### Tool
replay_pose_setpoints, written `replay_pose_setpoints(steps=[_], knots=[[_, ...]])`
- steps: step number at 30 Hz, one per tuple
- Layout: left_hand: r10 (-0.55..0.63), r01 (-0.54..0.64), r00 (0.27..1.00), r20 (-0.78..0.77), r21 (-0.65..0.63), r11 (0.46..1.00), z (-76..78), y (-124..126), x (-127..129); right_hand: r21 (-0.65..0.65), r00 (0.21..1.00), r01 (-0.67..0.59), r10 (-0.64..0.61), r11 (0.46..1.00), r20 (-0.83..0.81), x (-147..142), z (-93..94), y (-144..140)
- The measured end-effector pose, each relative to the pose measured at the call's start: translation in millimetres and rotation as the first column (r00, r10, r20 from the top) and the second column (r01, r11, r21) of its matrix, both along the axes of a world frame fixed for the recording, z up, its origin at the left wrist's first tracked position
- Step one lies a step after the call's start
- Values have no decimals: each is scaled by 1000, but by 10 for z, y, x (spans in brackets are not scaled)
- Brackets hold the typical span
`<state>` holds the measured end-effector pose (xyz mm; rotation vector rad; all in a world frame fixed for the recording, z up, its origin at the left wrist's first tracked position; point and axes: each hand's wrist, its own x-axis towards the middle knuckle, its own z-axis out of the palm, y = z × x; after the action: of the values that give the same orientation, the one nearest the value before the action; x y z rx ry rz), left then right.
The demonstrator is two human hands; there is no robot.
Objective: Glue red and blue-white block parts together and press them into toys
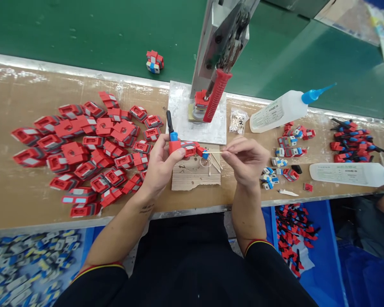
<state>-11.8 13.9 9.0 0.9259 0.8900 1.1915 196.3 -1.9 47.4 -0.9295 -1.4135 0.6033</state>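
**Red toy part and a cotton swab, mid-frame**

A red toy part [185,148] with a blue and black piece sticking up at its left end is gripped in the left hand [160,164], fingers curled shut round it, just left of the frame's centre. A thin cotton swab [216,152] is pinched between thumb and fingertips of the right hand [246,160], and its tip is held right at the part's small blue end. Whether tip and part actually touch can't be told.

Just below the hands a scrap of wooden board [195,177] is seen on the brown bench [19,192], with a few loose swabs on it. Behind them, a hand press [217,59] with a red handle is mounted on a metal plate. A big heap of red parts [89,149] is spread over the left half. Toward the upper right a white glue bottle [280,111] with a blue nozzle is lying down, a second bottle [348,174] at the right edge. Small blue-and-red pieces [284,162] are scattered between them.
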Motion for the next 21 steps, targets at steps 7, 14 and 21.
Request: replay_pose_setpoints(steps=[7, 14, 21], knots=[[-30, 30, 1000, -4, -14, 999, 29, -16, 11, -150, 994, -1, 18, 989, 112, -82, -126, 36], [-15, 15, 1000, 5, -33, 999, 51, -23, 19, -142, 992, -61, 76, 988, 100, -86, -140, 33], [-15, 15, 1000, -12, -26, 1000, 57, -21, 12, -183, 987, -39, 67, 982, 147, -70, -155, 39]])
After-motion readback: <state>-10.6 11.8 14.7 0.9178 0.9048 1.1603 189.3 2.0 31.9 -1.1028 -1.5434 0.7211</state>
